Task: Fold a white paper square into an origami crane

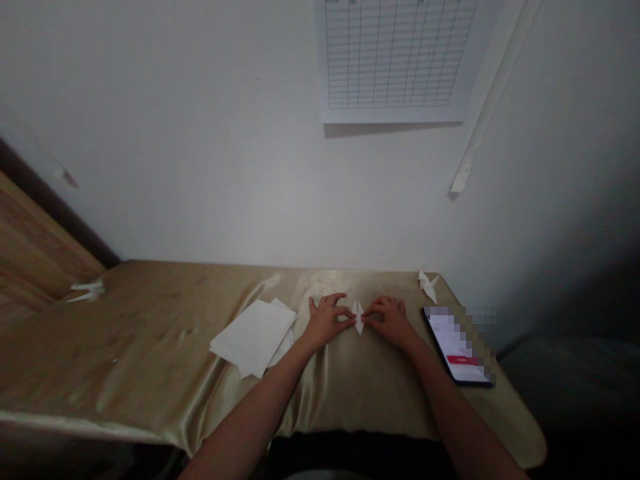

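A small piece of folded white paper (359, 325), slim and pointed at both ends with a split at the far tip, is held over the table between my two hands. My left hand (327, 319) pinches its left side between thumb and index finger, the other fingers loosely curved. On the opposite edge, my right hand (393, 320) closes thumb and fingertips on the paper. Left of my left hand lies a stack of white paper sheets (255, 333), loosely piled. Beyond my right hand sits a folded paper crane (427, 287).
A phone (457, 353) with its screen lit lies right of my right forearm. Another folded white paper figure (89, 290) rests at the table's far left. The table carries a shiny gold cloth (135, 347), wrinkled near the paper. A printed grid sheet (395, 60) hangs on the wall behind.
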`<state>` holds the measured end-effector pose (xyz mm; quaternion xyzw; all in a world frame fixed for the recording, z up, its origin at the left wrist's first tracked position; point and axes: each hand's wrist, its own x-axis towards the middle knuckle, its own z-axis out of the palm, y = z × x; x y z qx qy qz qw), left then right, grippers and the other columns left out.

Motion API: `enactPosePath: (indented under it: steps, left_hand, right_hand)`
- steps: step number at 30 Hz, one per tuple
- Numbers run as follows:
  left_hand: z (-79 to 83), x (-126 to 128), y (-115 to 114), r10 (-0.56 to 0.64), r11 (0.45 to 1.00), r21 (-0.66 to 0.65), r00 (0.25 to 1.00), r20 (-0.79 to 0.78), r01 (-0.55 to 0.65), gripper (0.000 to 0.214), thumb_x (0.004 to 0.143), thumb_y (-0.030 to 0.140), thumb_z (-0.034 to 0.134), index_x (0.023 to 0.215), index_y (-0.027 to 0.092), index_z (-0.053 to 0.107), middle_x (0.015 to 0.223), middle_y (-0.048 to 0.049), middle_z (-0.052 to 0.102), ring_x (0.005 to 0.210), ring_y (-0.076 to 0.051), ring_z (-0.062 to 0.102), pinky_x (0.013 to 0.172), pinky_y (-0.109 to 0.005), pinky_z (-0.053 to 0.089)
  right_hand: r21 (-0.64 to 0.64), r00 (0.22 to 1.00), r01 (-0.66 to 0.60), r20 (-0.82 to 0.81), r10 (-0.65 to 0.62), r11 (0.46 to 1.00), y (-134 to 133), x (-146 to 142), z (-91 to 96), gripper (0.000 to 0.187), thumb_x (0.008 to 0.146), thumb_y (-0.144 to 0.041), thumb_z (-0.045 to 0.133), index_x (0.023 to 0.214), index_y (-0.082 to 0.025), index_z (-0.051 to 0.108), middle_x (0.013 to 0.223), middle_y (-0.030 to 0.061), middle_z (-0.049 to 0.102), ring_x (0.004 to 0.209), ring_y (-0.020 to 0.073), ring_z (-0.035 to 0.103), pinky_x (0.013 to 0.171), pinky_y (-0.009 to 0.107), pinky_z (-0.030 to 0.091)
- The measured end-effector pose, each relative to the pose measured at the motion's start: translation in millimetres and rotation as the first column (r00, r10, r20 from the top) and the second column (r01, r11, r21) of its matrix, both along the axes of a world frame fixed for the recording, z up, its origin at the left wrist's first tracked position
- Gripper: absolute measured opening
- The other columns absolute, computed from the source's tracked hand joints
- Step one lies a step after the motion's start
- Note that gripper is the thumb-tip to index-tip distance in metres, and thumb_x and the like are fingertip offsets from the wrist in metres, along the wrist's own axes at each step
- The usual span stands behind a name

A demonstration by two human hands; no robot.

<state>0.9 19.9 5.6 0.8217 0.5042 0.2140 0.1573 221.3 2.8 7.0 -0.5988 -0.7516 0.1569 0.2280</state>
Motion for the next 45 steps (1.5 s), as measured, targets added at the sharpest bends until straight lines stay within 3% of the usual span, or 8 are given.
enactPosePath:
  steps: [4, 11, 15, 20, 24, 31, 37, 45]
  left_hand:
    - [-2.4, 2.2, 3.5, 0.034, 0.999, -0.019, 0.999, 0.01, -0.034, 0.011, 0.084, 0.044, 0.073, 0.094, 0.039, 0.077, 0.144, 0.0017, 0.054, 0.135, -0.031, 0.045, 0.112, -0.076, 0.007]
    - [-4.9, 5.1, 5.3, 0.131, 0.991, -0.008, 0.987, -0.089, -0.132, 0.054, 0.079, 0.053, 0.074, 0.13, 0.037, 0.065, 0.15, -0.0076, 0.047, 0.14, -0.034, 0.038, 0.118, -0.067, 0.012]
    - [-3.9, 5.6, 5.1, 0.103, 0.994, -0.011, 0.99, -0.094, -0.105, 0.044, 0.082, 0.051, 0.072, 0.124, 0.041, 0.068, 0.152, -0.0057, 0.046, 0.141, -0.035, 0.037, 0.116, -0.069, 0.011]
    - [-6.1, 4.6, 7.3, 0.093, 0.996, 0.003, 0.996, 0.01, -0.093, 0.042, 0.078, 0.046, 0.078, 0.118, 0.041, 0.071, 0.148, -0.0046, 0.05, 0.138, -0.034, 0.041, 0.115, -0.07, 0.012]
    - [-5.7, 4.9, 8.9, 0.117, 0.993, 0.02, 0.986, 0.121, -0.12, 0.038, 0.077, 0.039, 0.08, 0.114, 0.038, 0.073, 0.142, -0.0025, 0.057, 0.134, -0.03, 0.045, 0.117, -0.065, 0.016]
    - [0.7, 8.6, 8.5, 0.098, 0.99, 0.07, 0.961, 0.257, -0.12, 0.013, 0.081, 0.03, 0.077, 0.094, 0.032, 0.079, 0.134, -0.0015, 0.064, 0.129, -0.026, 0.052, 0.115, -0.053, 0.032]
    - [4.1, 11.5, 5.0, 0.056, 0.986, 0.128, 0.937, 0.345, -0.107, 0.013, 0.079, 0.028, 0.08, 0.092, 0.031, 0.079, 0.131, -0.0024, 0.066, 0.127, -0.026, 0.054, 0.113, -0.052, 0.035]
    - [17.0, 14.4, -4.0, 0.031, 0.98, 0.17, 0.914, 0.403, -0.108, 0.013, 0.081, 0.032, 0.079, 0.094, 0.032, 0.08, 0.132, -0.0024, 0.065, 0.126, -0.024, 0.054, 0.112, -0.049, 0.038]
  right_hand:
    - [0.015, 0.999, 0.04, 0.008, -0.041, 0.999, 1.5, -3.8, -2.4, 0.017, 0.083, -0.041, 0.069, 0.095, -0.032, 0.076, 0.11, 0.0043, 0.065, 0.118, 0.0279, 0.05, 0.108, 0.052, 0.024]
    - [0.073, 0.995, 0.092, 0.03, -0.095, 0.993, 7.1, -4.4, -15.8, 0.038, 0.08, -0.041, 0.073, 0.115, -0.027, 0.072, 0.119, 0.0087, 0.062, 0.118, 0.0285, 0.05, 0.108, 0.047, 0.027]
    - [0.077, 0.998, 0.065, 0.014, -0.066, 0.995, 7.6, -5.2, -17.1, 0.032, 0.082, -0.038, 0.071, 0.112, -0.031, 0.074, 0.12, 0.0074, 0.062, 0.119, 0.0278, 0.05, 0.108, 0.046, 0.028]
    - [0.069, 0.997, 0.065, -0.048, -0.062, 0.995, 8.0, -7.0, -13.9, 0.032, 0.079, -0.035, 0.073, 0.111, -0.031, 0.074, 0.118, 0.0067, 0.065, 0.118, 0.0284, 0.051, 0.108, 0.048, 0.029]
    - [0.075, 0.988, 0.073, -0.145, -0.061, 0.995, 8.3, -7.8, -12.4, 0.031, 0.077, -0.031, 0.072, 0.107, -0.028, 0.073, 0.115, 0.0057, 0.069, 0.118, 0.0287, 0.053, 0.107, 0.047, 0.031]
    - [0.088, 0.943, 0.058, -0.332, -0.026, 0.994, 4.6, -13.4, -6.7, 0.023, 0.078, -0.029, 0.063, 0.1, -0.023, 0.068, 0.105, 0.0044, 0.073, 0.109, 0.0251, 0.061, 0.106, 0.048, 0.033]
    - [0.155, 0.905, 0.085, -0.425, -0.011, 0.984, 3.1, -15.4, -1.0, 0.018, 0.082, -0.035, 0.06, 0.092, -0.025, 0.072, 0.104, 0.004, 0.073, 0.107, 0.0241, 0.063, 0.108, 0.048, 0.034]
    - [0.217, 0.855, 0.088, -0.518, 0.038, 0.972, 1.2, -18.3, 6.7, 0.021, 0.086, -0.041, 0.061, 0.096, -0.029, 0.076, 0.106, 0.0037, 0.075, 0.111, 0.0241, 0.063, 0.111, 0.048, 0.034]
